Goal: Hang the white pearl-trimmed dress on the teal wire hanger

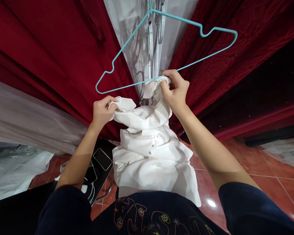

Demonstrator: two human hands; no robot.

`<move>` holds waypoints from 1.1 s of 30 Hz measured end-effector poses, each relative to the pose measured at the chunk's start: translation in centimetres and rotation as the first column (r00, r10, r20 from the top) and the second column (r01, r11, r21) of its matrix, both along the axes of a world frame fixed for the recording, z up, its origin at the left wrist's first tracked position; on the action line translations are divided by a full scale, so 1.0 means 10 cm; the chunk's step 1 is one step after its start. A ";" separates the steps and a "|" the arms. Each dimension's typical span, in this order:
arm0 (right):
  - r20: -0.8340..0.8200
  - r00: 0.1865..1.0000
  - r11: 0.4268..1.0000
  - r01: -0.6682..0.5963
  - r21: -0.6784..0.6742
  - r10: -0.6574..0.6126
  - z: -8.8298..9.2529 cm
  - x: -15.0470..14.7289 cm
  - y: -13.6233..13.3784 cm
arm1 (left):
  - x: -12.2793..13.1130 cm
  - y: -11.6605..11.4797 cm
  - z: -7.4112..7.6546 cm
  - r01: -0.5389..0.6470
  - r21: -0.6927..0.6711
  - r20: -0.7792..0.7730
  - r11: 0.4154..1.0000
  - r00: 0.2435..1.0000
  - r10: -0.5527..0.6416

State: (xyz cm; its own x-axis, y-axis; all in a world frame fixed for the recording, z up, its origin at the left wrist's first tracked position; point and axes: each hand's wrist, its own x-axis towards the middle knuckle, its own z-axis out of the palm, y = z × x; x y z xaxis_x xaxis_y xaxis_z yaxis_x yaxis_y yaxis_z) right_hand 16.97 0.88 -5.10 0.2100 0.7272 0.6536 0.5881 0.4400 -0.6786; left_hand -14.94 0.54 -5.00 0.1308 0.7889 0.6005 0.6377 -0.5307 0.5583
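Note:
A white garment [156, 143] with a pearl-beaded neckline and small buttons hangs bunched in front of my body. My left hand [105, 109] is closed on its left upper edge, by the beads. My right hand [175, 89] pinches the beaded edge higher up on the right, fingertips close against the lower bar of a light blue hanger [127, 86]. The hanger hangs above the garment, its bar passing behind or at my right fingertips; whether they touch it I cannot tell. The lower part of the garment lies in folds near my lap.
Red curtains [63, 42] flank pale sheer fabric and several hangers behind. Phones [102, 159] and white cables lie on a black surface at the lower left. Plastic-covered white fabric [19, 173] is at the far left. Red tiles [267, 176] cover the floor.

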 end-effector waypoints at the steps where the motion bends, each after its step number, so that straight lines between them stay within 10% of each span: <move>1: -0.003 1.000 1.000 -0.007 -0.001 0.007 0.00 0.00 0.00 | -0.06 0.05 0.01 -0.009 -0.114 0.129 0.993 0.991 0.024; 7: -0.011 0.999 0.999 -0.036 0.018 0.037 -0.02 0.02 0.02 | -0.34 0.62 0.26 -0.183 -0.202 0.548 0.962 0.793 0.266; 13: 0.000 0.999 0.993 -0.033 0.116 0.034 -0.11 0.06 0.10 | -0.07 0.48 0.79 -0.013 0.158 0.518 0.987 0.852 -0.071; 16: -0.002 0.999 0.990 -0.034 0.137 0.035 -0.12 0.08 0.12 | 0.01 0.27 0.93 0.116 0.092 0.366 0.989 0.920 -0.142; 25: 0.052 0.988 0.984 -0.148 0.094 0.144 -0.05 0.21 0.11 | -0.39 0.07 0.82 0.156 -0.082 0.297 0.984 0.947 -0.125; 33: 0.018 0.978 0.961 -0.207 0.182 0.208 -0.02 0.28 0.04 | -0.10 0.16 0.97 -0.090 0.122 0.330 0.988 0.943 0.045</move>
State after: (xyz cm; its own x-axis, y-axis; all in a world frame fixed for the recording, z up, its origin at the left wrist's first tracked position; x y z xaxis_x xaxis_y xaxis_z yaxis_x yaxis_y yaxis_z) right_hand 19.73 1.28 -5.25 0.0682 0.6234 0.7789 0.4698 0.6687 -0.5763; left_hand -15.90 2.16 4.70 -0.1402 0.6985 0.7017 0.4699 -0.5769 0.6681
